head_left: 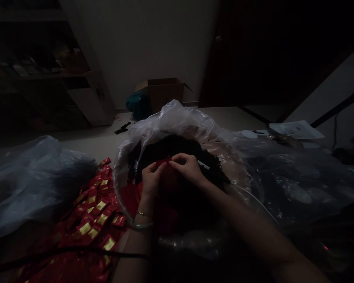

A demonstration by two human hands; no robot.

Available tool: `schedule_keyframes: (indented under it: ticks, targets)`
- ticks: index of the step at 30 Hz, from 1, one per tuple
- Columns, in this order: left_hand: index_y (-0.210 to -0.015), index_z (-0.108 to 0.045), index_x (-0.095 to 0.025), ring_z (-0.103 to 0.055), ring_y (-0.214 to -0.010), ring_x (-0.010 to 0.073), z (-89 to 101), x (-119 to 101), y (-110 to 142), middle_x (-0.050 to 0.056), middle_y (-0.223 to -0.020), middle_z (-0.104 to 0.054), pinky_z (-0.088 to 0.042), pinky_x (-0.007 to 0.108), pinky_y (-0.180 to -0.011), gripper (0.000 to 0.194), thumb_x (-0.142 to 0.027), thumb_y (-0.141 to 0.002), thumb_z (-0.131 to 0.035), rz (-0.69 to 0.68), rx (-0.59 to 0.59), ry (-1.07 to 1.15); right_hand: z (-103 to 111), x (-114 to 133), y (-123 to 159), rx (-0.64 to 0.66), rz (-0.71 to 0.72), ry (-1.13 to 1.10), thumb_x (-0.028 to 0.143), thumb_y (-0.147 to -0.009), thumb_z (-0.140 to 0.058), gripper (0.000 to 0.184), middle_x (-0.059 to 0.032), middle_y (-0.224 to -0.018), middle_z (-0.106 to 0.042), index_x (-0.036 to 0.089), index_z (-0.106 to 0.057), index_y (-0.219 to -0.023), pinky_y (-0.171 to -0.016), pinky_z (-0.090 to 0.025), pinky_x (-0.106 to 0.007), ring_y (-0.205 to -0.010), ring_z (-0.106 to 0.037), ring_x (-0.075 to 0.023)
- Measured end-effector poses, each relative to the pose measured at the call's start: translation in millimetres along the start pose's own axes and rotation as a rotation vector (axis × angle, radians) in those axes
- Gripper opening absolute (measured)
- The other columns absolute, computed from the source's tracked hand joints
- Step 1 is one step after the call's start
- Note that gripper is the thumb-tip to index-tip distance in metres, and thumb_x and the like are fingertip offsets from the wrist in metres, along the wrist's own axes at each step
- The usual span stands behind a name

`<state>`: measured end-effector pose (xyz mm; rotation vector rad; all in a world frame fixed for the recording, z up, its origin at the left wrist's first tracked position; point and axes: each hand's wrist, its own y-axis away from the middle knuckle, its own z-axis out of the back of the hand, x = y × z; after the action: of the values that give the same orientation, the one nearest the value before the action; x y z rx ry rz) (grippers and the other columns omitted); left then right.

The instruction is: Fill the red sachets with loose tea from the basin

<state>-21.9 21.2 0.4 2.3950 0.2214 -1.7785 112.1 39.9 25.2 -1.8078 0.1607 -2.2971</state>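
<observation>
My left hand [152, 177] and my right hand [187, 167] meet over a round container [117, 173] lined with clear plastic. Both hands are closed in a pinch, thumb against fingers, on the upper edge of a thin red piece [164, 160]. Dim light hides whether it is a cloth pouch or a packet. Under and behind the hands a mass of dark, curly-looking material [177, 145] fills the container. More red material [129, 196] lies inside by my left wrist. A small white strip [204, 164] shows beside my right hand.
Many red packets with gold labels [102, 205] are heaped left of the container, beside a pale plastic bag [44, 177]. At right lies a clear plastic bag [297, 184] and a white sheet [296, 129]. An open cardboard box [166, 94] and teal bag [138, 105] stand by the wall.
</observation>
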Motion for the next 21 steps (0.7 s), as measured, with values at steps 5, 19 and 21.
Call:
schedule_keyframes:
  ticks: [5,19,21]
  targets:
    - [-0.076,-0.074,-0.014,-0.061,-0.059,0.0128,-1.1,0,2,0.001,-0.068,-0.071,-0.047,0.022,-0.057,0.026,-0.036,-0.061,-0.076,0.020,0.019,-0.049,6,-8,0,-0.014,0.032,-0.022,0.036,-0.069,-0.063,0.019,-0.0031,-0.071,-0.064,0.018,-0.058,-0.065,-0.068,-0.049,-0.031,-0.070,-0.059,-0.0173]
    - [-0.067,-0.073,-0.016,-0.059,-0.064,0.0130,3.3,-3,1,0.000,-0.065,-0.068,-0.044,0.022,-0.060,0.015,-0.030,-0.064,-0.074,-0.115,0.138,-0.169,13,-7,-2,0.090,-0.068,-0.209,0.032,-0.058,-0.073,0.018,0.0008,-0.063,-0.064,0.016,-0.066,-0.063,-0.066,-0.045,-0.027,-0.064,-0.058,-0.0142]
    - [-0.069,-0.073,-0.016,-0.059,-0.064,0.0133,3.7,-3,1,0.000,-0.065,-0.068,-0.044,0.022,-0.060,0.016,-0.030,-0.063,-0.074,-0.106,0.131,-0.170,14,-8,-2,0.087,-0.049,-0.199,0.033,-0.058,-0.073,0.018,0.0011,-0.062,-0.064,0.016,-0.066,-0.063,-0.065,-0.044,-0.027,-0.063,-0.057,-0.0138]
